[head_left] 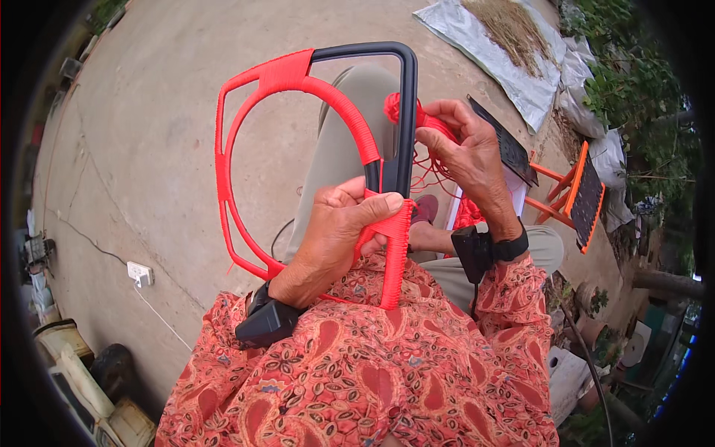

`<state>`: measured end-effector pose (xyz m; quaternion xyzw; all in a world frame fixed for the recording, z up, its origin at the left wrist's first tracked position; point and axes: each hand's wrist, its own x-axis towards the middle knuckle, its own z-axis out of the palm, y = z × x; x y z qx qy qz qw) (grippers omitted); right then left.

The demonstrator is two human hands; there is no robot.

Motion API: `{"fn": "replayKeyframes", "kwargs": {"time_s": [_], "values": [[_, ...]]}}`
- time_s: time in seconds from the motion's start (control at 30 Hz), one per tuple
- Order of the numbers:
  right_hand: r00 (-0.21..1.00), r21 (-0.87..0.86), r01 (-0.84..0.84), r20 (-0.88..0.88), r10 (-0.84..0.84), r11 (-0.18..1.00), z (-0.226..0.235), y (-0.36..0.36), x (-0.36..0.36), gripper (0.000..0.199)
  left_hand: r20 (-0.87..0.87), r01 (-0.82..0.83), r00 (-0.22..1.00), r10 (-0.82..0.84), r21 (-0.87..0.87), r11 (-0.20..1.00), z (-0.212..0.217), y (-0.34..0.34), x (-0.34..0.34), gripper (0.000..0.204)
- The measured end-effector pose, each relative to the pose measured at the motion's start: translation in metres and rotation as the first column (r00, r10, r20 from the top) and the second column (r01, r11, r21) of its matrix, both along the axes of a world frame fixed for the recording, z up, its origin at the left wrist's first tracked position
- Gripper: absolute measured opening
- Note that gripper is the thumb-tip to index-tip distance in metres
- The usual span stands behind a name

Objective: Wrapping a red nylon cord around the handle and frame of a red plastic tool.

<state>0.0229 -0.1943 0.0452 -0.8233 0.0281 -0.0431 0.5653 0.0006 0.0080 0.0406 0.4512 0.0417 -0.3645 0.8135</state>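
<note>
A black frame [406, 112] with an inner ring stands tilted over my lap, much of it wrapped in red cord [283, 73]. Its top right corner and part of the right side are bare black. My left hand [339, 223] grips the right side where the wrapping ends, thumb pressed on the red turns. Just right of the bare bar, my right hand [463, 141] pinches a bundle of red cord [432, 123], part of which shows left of the bar. Loose strands hang below that hand.
A white box [518, 190] with red material sits beyond my right wrist, near an orange-and-black folding stool [577, 194]. A pale sheet with dried stalks [514, 33] lies at the far right. A white power strip [140, 273] with cables rests on the concrete floor at left.
</note>
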Motion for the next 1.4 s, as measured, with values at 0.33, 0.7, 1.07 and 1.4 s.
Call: {"fn": "replayKeyframes", "kwargs": {"time_s": [0.33,0.7,1.07,1.4], "values": [[0.831,-0.244,-0.187,0.478,0.285,0.952,-0.047,0.060,0.017,0.022,-0.081,-0.043,0.996,0.038,-0.055,0.998,-0.016,0.012,0.008,0.023],[0.945,0.329,-0.086,-0.272,0.182,0.940,-0.005,0.021,-0.046,0.015,-0.087,-0.038,0.996,0.032,-0.067,0.997,-0.024,0.008,0.019,0.023],[0.997,0.137,0.055,0.041,-0.061,0.989,0.037,0.010,-0.019,0.017,-0.141,-0.010,0.990,0.002,-0.056,0.998,-0.027,-0.002,0.004,0.013],[0.744,-0.780,-0.265,0.208,0.635,0.567,0.009,0.081,0.028,0.017,-0.094,-0.161,0.983,0.159,-0.012,0.987,-0.026,-0.015,0.003,0.018]]}}
